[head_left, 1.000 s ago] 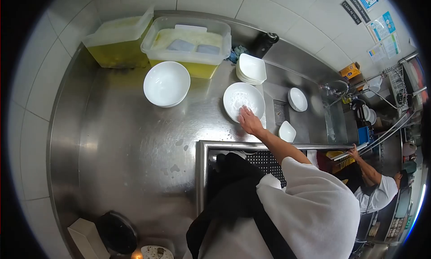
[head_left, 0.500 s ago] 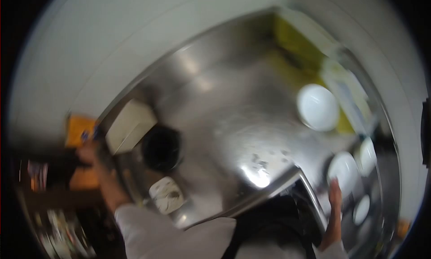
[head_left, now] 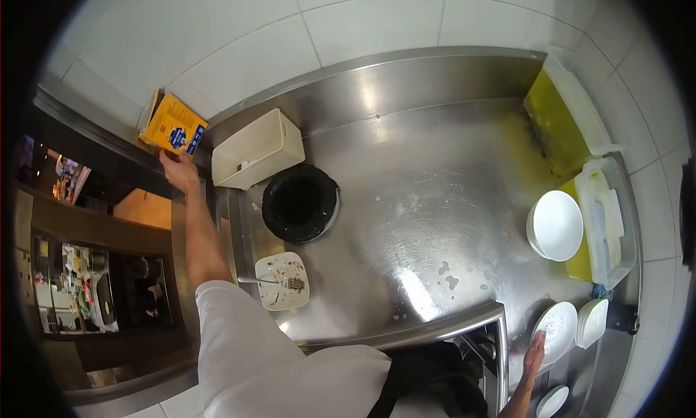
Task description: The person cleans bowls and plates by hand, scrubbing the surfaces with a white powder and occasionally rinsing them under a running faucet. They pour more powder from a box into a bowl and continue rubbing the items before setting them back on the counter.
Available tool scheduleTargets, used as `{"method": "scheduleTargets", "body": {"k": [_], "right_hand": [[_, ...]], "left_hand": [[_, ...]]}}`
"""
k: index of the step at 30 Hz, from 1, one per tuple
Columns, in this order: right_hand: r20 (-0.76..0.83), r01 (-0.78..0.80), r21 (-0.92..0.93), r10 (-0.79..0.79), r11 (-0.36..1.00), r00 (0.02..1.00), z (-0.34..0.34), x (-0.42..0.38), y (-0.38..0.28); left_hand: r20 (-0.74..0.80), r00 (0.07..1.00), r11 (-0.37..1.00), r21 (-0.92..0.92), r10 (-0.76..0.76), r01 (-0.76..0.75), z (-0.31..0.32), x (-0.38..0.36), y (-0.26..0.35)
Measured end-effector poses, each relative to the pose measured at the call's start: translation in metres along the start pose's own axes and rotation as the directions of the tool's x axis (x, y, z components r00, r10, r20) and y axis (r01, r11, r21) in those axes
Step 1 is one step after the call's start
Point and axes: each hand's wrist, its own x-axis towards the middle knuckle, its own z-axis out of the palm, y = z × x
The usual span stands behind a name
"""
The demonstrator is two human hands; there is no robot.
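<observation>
My left hand is at the far left, its fingers against the lower edge of a yellow box by the tiled wall. At the lower right, my right hand rests at the near edge of a white plate, the fingers together and touching it. A square white dish with food scraps and a fork lies on the steel counter. Beside it stands a round black bin opening, and behind that a cream container.
White bowls stand at the right beside a clear tub and a yellow-green container. Stacked small dishes and another white dish are near my right hand. A steel rail runs along the counter's front.
The view has turned and become sharp. My left hand is still at the yellow box and my right hand still at the white plate.
</observation>
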Motion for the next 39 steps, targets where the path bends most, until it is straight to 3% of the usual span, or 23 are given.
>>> {"method": "scheduleTargets", "body": {"k": [2, 6, 7, 10, 14, 15, 20, 22, 23, 24, 25, 26, 28, 30, 32, 34, 36, 39], "right_hand": [[-0.003, -0.003, 0.003, 0.003, 1.0, 1.0, 0.002, 0.006, -0.004], [-0.031, -0.002, -0.042, 0.0, 0.999, 1.0, 0.009, 0.011, -0.004], [-0.032, -0.023, -0.064, 0.021, 0.998, 0.999, 0.008, 0.012, -0.004], [-0.038, -0.044, -0.102, 0.041, 0.994, 0.998, 0.007, 0.01, -0.003], [-0.031, -0.049, -0.086, 0.047, 0.995, 0.998, 0.004, 0.006, -0.001], [-0.057, -0.054, -0.076, 0.049, 0.996, 0.997, 0.007, 0.007, -0.003], [-0.117, -0.088, 0.059, 0.094, 0.994, 0.989, 0.012, -0.006, -0.009], [-0.102, 0.108, -0.096, -0.118, 0.99, 0.988, 0.009, -0.022, -0.024], [-0.078, 0.139, -0.152, -0.152, 0.978, 0.985, 0.011, -0.021, -0.012], [-0.081, 0.132, -0.151, -0.146, 0.98, 0.986, 0.011, -0.026, -0.017], [-0.07, 0.141, -0.219, -0.16, 0.965, 0.985, 0.011, -0.029, -0.022], [-0.055, 0.151, -0.288, -0.174, 0.946, 0.983, 0.008, -0.033, -0.029], [-0.081, 0.123, -0.243, -0.147, 0.962, 0.986, 0.009, -0.039, -0.039], [-0.008, 0.168, -0.241, -0.175, 0.956, 0.985, 0.004, -0.038, -0.029], [0.011, 0.203, -0.246, -0.207, 0.948, 0.978, 0.007, -0.036, -0.017], [-0.037, 0.115, -0.241, -0.127, 0.964, 0.991, 0.008, -0.047, -0.036], [-0.028, 0.118, -0.237, -0.128, 0.964, 0.991, 0.006, -0.046, -0.036], [-0.028, 0.168, -0.216, -0.178, 0.962, 0.984, 0.01, -0.042, -0.024]], "left_hand": [[-0.009, 0.999, 0.981, -0.189, -0.047, 0.044, -0.002, -0.006, 0.012], [-0.051, 0.992, 0.93, -0.355, -0.118, 0.092, 0.013, -0.011, 0.015], [-0.123, 0.992, 0.982, -0.187, 0.001, -0.024, 0.013, -0.01, 0.014], [-0.134, 0.985, 0.949, -0.31, -0.11, 0.064, 0.02, -0.007, 0.01], [-0.173, 0.978, 0.932, -0.36, -0.12, 0.05, 0.032, -0.01, -0.013], [-0.181, 0.975, 0.966, -0.249, -0.124, 0.077, 0.03, -0.014, -0.008], [-0.174, 0.974, 0.98, -0.162, -0.142, 0.114, 0.029, -0.02, -0.003], [-0.067, 0.941, 0.908, -0.293, -0.332, 0.299, 0.037, -0.017, 0.01], [-0.064, 0.942, 0.906, -0.302, -0.331, 0.297, 0.042, -0.015, 0.017], [0.16, 0.829, 0.594, -0.627, -0.535, 0.504, 0.043, -0.013, 0.027], [0.44, 0.672, 0.135, -0.77, -0.596, 0.624, 0.04, -0.015, 0.037], [0.443, 0.669, 0.135, -0.766, -0.597, 0.628, 0.041, -0.02, 0.034], [0.337, 0.849, -0.033, -0.934, -0.407, 0.355, 0.071, -0.013, 0.011], [0.341, 0.862, -0.002, -0.93, -0.375, 0.367, 0.062, -0.006, 0.02], [0.373, 0.808, 0.103, -0.88, -0.455, 0.464, 0.053, 0.006, 0.027], [0.303, 0.79, 0.119, -0.897, -0.533, 0.425, 0.06, 0.015, 0.03], [0.404, 0.679, 0.049, -0.838, -0.613, 0.543, 0.07, 0.026, 0.031], [0.351, 0.681, 0.101, -0.842, -0.642, 0.53, 0.083, 0.036, 0.03]]}}
